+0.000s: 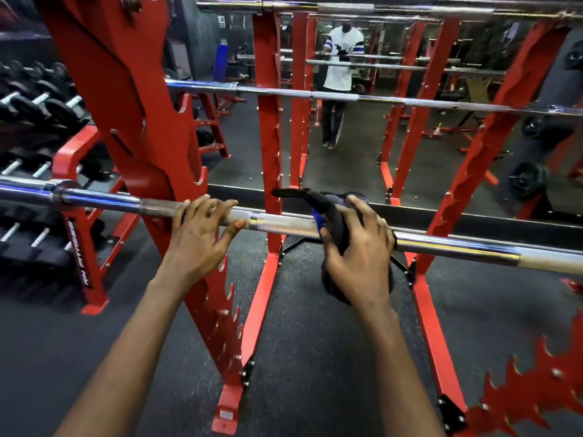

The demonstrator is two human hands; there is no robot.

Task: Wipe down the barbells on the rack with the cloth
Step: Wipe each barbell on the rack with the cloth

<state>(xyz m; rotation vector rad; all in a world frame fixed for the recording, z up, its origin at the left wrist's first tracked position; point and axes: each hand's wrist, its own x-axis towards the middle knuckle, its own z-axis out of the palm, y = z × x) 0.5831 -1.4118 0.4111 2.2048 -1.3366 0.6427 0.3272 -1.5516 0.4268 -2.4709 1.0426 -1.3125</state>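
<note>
While the left hand (198, 238) clasps the barbell (284, 223), the right hand (362, 250) — grip curled — clamps the cloth (329, 212).

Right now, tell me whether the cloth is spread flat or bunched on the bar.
Bunched. The right hand grips the cloth wadded around the barbell, one end sticking up.

Barbell (284, 223): metal; mirror-glossy chrome outward of the left hand (198, 231) grip, duller matt grey between the two grips, glossy again beyond the right hand (359, 250).
Cloth (331, 212): soft dark fabric with a blue patch, matt, under the right grip.
Rack (271, 121): red painted metal, smooth, slight sheen.
Floor (315, 342): dark, speckled, matt, grainy, below both grips.
</note>
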